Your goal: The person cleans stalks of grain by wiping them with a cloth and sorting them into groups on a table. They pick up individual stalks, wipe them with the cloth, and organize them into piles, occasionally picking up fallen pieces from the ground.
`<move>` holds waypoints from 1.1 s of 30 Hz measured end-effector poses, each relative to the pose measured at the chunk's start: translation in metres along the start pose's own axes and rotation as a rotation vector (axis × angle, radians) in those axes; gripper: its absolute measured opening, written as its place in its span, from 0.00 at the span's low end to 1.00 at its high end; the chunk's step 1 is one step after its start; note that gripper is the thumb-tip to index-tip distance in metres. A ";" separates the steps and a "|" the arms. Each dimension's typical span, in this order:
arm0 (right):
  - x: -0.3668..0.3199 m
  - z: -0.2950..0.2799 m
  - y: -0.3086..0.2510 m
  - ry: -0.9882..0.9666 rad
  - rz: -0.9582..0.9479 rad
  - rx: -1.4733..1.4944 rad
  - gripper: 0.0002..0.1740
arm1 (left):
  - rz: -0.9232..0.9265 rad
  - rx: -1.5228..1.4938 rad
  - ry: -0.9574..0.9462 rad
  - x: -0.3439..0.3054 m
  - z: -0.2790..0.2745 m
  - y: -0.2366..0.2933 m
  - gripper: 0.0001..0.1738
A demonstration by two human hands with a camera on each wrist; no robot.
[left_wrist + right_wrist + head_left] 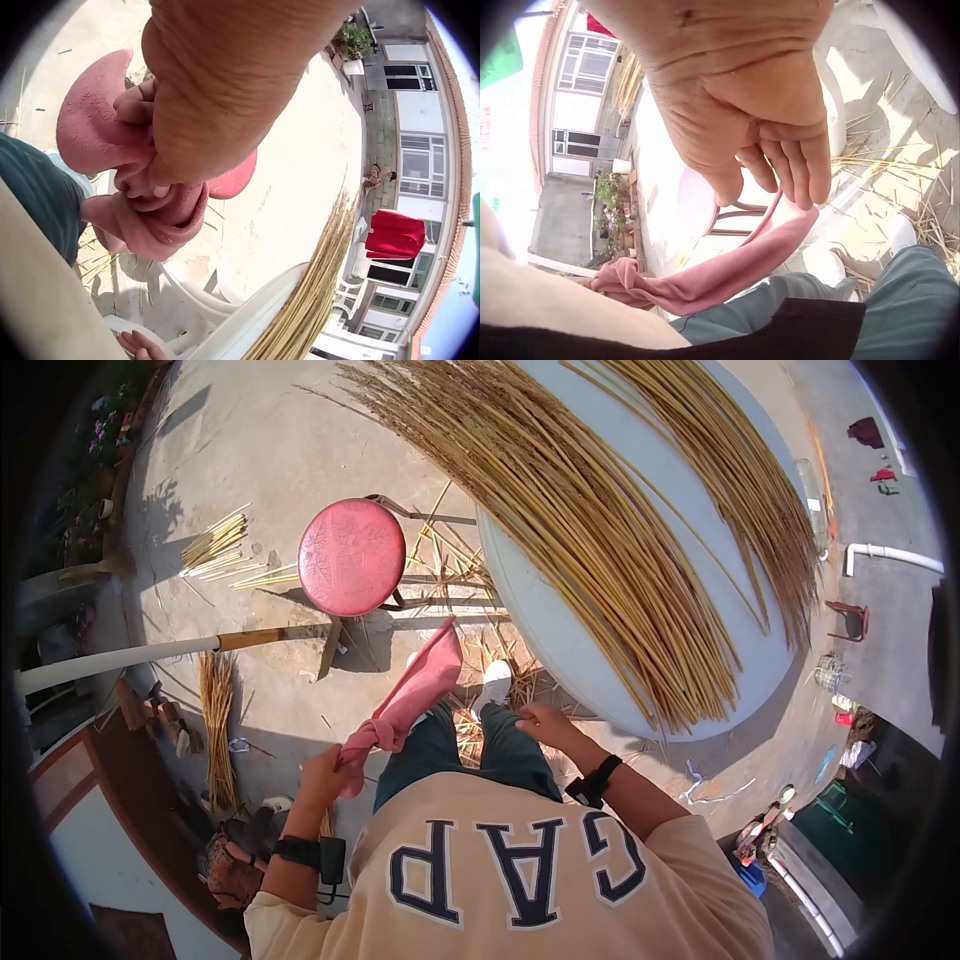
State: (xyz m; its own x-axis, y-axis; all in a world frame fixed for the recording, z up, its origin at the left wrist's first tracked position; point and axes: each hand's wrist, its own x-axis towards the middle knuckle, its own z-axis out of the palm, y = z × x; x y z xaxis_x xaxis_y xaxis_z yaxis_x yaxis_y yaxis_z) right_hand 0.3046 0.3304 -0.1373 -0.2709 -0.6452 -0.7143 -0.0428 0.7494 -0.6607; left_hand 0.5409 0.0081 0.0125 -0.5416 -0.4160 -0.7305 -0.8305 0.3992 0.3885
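A pink cloth [425,678], knotted near one end, hangs from the left hand [322,778]. In the left wrist view the fingers of the left hand [217,112] pinch the cloth [97,120] beside its twisted knot. The right hand [548,726] is held over the right thigh, apart from the cloth and holding nothing. In the right wrist view the right hand [742,127] has relaxed, slightly bent fingers, with the cloth [735,270] stretching away below them.
A round white table [520,575] bears long dry stalks [600,550]. Ahead stands a red round stool [352,556]. Cut stalk pieces [215,547] and a standing stalk bundle [216,730] lie to the left; more litter the ground around the feet.
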 end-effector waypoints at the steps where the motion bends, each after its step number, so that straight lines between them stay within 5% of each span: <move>1: 0.005 0.000 0.019 0.049 0.059 -0.120 0.24 | -0.042 0.012 0.035 -0.010 0.013 -0.033 0.15; 5: 0.022 0.003 0.095 0.165 0.294 -0.319 0.18 | -0.482 -0.113 -0.027 -0.088 0.071 -0.142 0.17; 7: 0.015 0.013 0.142 0.307 0.330 -0.247 0.18 | -0.669 0.145 -0.317 -0.167 0.104 -0.197 0.18; 9: 0.006 0.015 0.178 0.292 0.422 -0.294 0.19 | -0.532 0.588 -0.536 -0.220 0.113 -0.143 0.16; 12: -0.004 0.004 0.214 0.263 0.576 -0.352 0.19 | -0.506 0.360 -0.476 -0.117 0.168 -0.140 0.16; 16: 0.029 -0.012 0.279 0.390 0.538 -0.553 0.17 | -0.401 0.061 -0.290 0.136 0.260 -0.148 0.16; 20: 0.117 0.007 0.296 0.470 0.572 -0.283 0.18 | -0.402 -0.040 -0.195 0.293 0.313 -0.155 0.16; 25: 0.167 0.035 0.265 0.261 0.323 -0.240 0.21 | -0.492 -0.080 -0.253 0.349 0.372 -0.190 0.16; 33: 0.223 -0.057 0.313 0.170 0.507 -0.618 0.26 | -0.551 -0.109 -0.310 0.361 0.418 -0.227 0.16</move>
State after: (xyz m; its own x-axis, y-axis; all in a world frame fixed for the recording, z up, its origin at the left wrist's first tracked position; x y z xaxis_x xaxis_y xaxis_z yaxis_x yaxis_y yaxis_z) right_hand 0.1761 0.4295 -0.4898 -0.5393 -0.2118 -0.8150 -0.3849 0.9228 0.0149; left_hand 0.5878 0.1090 -0.5740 0.0177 -0.2746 -0.9614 -0.9936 0.1021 -0.0474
